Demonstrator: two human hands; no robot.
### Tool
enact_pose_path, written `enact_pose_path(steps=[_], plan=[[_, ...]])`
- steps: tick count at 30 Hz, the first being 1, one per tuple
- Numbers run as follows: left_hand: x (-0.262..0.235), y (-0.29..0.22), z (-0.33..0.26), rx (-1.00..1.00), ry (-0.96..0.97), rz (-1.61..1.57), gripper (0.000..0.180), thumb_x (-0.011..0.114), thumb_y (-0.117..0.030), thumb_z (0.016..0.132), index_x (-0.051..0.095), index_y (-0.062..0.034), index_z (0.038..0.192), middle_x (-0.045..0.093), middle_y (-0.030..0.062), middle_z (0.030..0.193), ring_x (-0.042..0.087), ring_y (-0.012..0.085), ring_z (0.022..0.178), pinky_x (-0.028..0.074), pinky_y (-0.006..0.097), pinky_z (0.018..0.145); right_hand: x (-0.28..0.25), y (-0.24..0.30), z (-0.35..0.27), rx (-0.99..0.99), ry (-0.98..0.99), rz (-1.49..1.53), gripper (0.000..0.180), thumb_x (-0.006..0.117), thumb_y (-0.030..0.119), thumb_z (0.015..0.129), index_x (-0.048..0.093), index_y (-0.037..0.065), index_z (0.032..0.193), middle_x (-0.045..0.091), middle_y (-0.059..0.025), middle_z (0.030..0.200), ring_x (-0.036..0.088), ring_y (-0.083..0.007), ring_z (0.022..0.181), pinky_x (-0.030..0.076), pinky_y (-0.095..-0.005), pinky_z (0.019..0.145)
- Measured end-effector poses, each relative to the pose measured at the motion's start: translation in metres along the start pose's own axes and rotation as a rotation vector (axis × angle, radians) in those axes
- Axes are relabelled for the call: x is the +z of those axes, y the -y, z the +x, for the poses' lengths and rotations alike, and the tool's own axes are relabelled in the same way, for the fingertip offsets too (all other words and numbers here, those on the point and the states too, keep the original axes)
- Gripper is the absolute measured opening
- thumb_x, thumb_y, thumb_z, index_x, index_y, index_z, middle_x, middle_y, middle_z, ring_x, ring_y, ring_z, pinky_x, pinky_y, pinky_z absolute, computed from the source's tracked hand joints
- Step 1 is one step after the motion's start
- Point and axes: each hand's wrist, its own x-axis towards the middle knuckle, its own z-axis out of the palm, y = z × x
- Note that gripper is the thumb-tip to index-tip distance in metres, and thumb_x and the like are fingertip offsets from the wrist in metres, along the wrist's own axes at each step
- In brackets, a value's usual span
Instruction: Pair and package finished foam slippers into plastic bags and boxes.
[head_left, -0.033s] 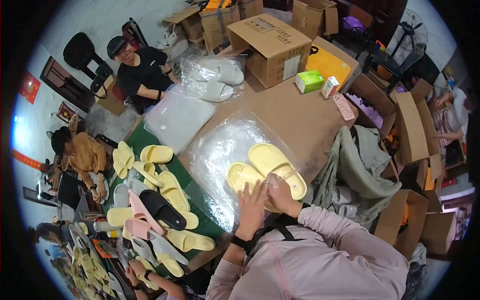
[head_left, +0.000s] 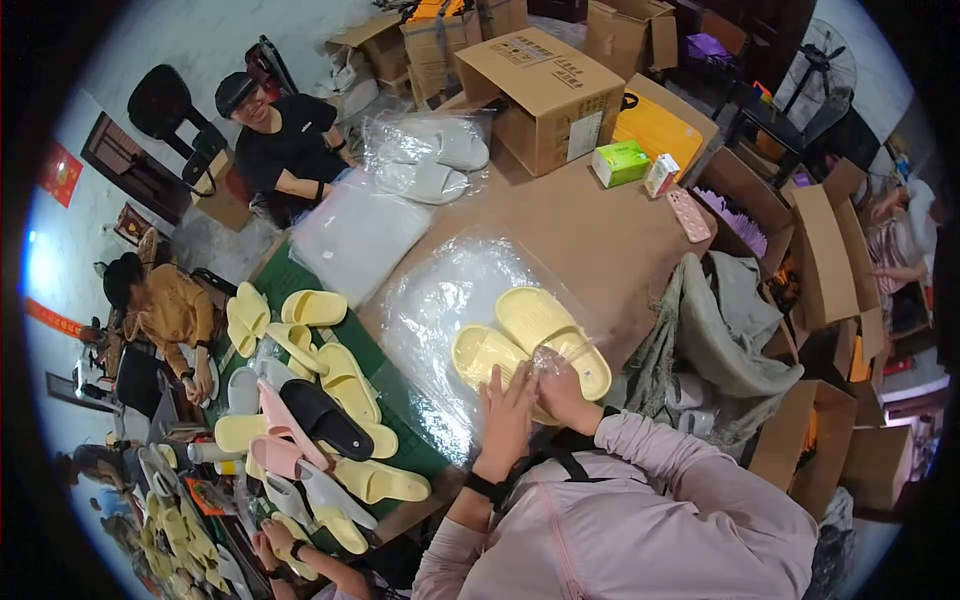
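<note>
A pair of pale yellow slippers [head_left: 540, 340] lies side by side inside a clear plastic bag [head_left: 440, 310] on the brown table [head_left: 590, 240], just in front of me. My left hand [head_left: 507, 415] rests flat with fingers stretched on the heel end of the left slipper. My right hand [head_left: 566, 392] is curled over the bag's near edge at the heel of the right slipper, pinching the plastic. Both forearms, in pink sleeves, come in from below, with a black band on my left wrist.
A large cardboard box [head_left: 545, 95], a green tissue box [head_left: 620, 162] and bagged white slippers [head_left: 430, 160] sit at the table's far end. Loose slippers [head_left: 330, 400] cover a green mat at left. Grey cloth [head_left: 720, 320] and open cartons [head_left: 820, 250] stand at right. Other people sit at left.
</note>
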Motion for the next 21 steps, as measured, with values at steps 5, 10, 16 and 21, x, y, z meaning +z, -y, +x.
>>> enact_pose_path(steps=[5, 10, 16, 21], plan=[[-0.012, -0.006, 0.006, 0.2, 0.027, -0.409, 0.038, 0.046, -0.006, 0.087, 0.049, -0.0078, 0.125, 0.043, 0.0141, 0.132, 0.03, 0.038, 0.127, 0.023, 0.047, 0.105, -0.006, -0.006, 0.024, -0.29, 0.009, -0.427, 0.033, 0.059, 0.02, 0.07, 0.055, 0.002, 0.097, 0.055, -0.0155, 0.087, 0.053, -0.0359, 0.083, 0.045, -0.0426, 0.073], [-0.024, -0.024, 0.007, 0.291, 0.423, -0.98, 0.028, 0.048, -0.011, 0.089, 0.058, -0.0076, 0.115, 0.044, 0.0136, 0.133, 0.032, 0.0342, 0.128, 0.022, 0.042, 0.108, 0.01, 0.002, 0.053, -0.208, -0.02, -0.469, 0.02, 0.059, 0.022, 0.073, 0.056, 0.004, 0.081, 0.048, -0.0132, 0.07, 0.05, -0.0325, 0.072, 0.043, -0.0431, 0.06], [-0.027, -0.034, -0.008, 0.299, 0.346, -0.799, 0.035, 0.048, -0.019, 0.092, 0.048, -0.0107, 0.126, 0.041, 0.0126, 0.135, 0.03, 0.0319, 0.129, 0.026, 0.039, 0.106, -0.029, -0.03, 0.074, -0.233, -0.092, -0.637, 0.018, 0.06, 0.022, 0.073, 0.057, 0.005, 0.08, 0.053, -0.0147, 0.081, 0.053, -0.0327, 0.08, 0.042, -0.0426, 0.063], [-0.031, 0.032, -0.04, -0.217, 0.046, -0.768, 0.039, 0.056, -0.018, 0.087, 0.048, -0.0066, 0.123, 0.048, 0.0169, 0.125, 0.045, 0.0304, 0.116, 0.035, 0.035, 0.098, -0.096, -0.107, 0.129, -0.104, 0.015, -0.616, 0.029, 0.06, 0.012, 0.071, 0.058, 0.005, 0.099, 0.051, -0.0213, 0.106, 0.047, -0.0396, 0.103, 0.04, -0.0442, 0.085]])
